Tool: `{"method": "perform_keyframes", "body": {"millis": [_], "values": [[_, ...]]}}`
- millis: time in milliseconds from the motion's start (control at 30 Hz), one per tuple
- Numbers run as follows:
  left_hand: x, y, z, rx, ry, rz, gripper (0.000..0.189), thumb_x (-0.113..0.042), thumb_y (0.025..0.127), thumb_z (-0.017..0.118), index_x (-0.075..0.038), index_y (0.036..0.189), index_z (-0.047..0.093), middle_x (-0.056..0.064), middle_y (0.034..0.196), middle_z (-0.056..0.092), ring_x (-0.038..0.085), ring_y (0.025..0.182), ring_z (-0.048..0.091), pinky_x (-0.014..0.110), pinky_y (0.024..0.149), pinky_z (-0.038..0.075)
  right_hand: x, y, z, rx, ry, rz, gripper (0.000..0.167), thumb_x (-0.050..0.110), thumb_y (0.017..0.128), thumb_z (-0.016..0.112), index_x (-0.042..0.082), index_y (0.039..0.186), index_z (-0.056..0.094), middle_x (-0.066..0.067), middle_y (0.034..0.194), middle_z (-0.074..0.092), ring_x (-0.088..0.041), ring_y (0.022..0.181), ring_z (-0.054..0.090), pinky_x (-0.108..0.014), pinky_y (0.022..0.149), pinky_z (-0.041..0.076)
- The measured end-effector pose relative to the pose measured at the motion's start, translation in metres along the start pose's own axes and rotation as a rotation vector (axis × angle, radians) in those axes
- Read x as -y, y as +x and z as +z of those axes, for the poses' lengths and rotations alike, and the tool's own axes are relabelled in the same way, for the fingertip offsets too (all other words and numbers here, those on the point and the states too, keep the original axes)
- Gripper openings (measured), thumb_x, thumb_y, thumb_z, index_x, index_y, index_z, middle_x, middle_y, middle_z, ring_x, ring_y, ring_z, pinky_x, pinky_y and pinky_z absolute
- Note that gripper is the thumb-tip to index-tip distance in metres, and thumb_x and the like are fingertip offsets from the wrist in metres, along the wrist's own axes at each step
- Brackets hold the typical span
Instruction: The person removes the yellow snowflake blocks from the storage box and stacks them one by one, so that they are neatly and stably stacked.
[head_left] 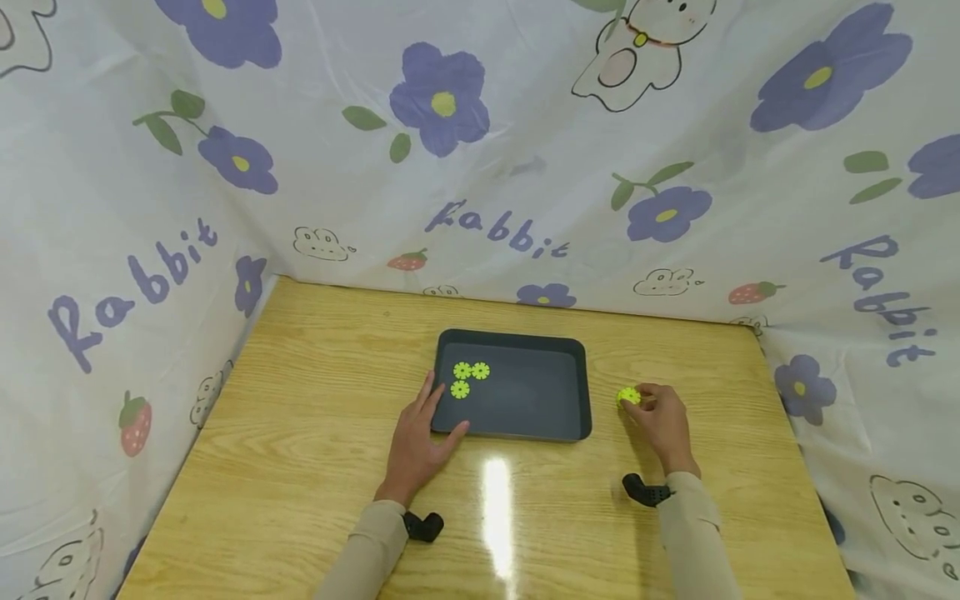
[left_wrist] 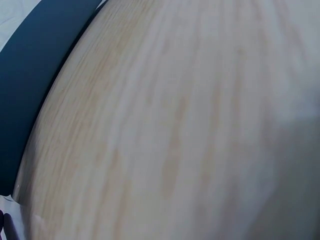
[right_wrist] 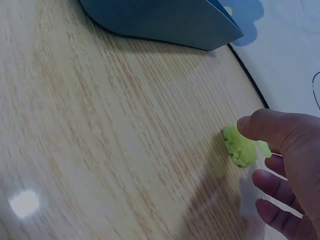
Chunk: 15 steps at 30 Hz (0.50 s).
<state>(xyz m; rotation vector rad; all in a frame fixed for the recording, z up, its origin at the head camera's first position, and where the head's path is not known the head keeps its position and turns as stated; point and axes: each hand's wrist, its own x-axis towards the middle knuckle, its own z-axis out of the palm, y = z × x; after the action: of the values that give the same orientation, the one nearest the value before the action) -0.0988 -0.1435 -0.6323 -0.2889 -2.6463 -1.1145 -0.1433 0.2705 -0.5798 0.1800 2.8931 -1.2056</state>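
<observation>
Tray, dark grey, one: set flat on the wooden desk [head_left: 300, 400], bare toward its right side [head_left: 536, 400].

Discs, yellow-green, notched, three: lying in the tray's left part [head_left: 461, 384], two side by side, one nearer the person.

Clump of like discs, count unclear [right_wrist: 239, 145]: right of the tray, apart from it; whether fully resting on the desk cannot be told.

Left hand [head_left: 420, 444]: fingers spread and straight, at the tray's left near corner, gripping nothing.

Right hand [head_left: 666, 421]: thumb and forefinger pinching at the clump, other fingers loosely bent.

Step in hand, by judgement: taking hold of a disc from the clump. Next move seems to call for a light pinch parting one disc from its neighbours, the left hand steadying the tray.
</observation>
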Motion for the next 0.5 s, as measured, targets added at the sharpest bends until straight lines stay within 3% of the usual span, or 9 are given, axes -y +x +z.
{"method": "perform_keyframes", "body": {"millis": [500], "values": [[0.0002,0.0006,0.0003,0.023,-0.002,-0.020,0.079,-0.051,0.096,0.070,-0.007,0.156,0.046,-0.003,0.173,0.018,0.036,0.145,0.043,0.058,0.115,0.037,-0.0023,0.0000,0.0047,0.058,0.014,0.059,0.043,0.016,0.099,0.071,-0.009,0.133,0.062,-0.028,0.126,0.061,-0.040,0.108,0.064,-0.050,0.086,0.057]]}}
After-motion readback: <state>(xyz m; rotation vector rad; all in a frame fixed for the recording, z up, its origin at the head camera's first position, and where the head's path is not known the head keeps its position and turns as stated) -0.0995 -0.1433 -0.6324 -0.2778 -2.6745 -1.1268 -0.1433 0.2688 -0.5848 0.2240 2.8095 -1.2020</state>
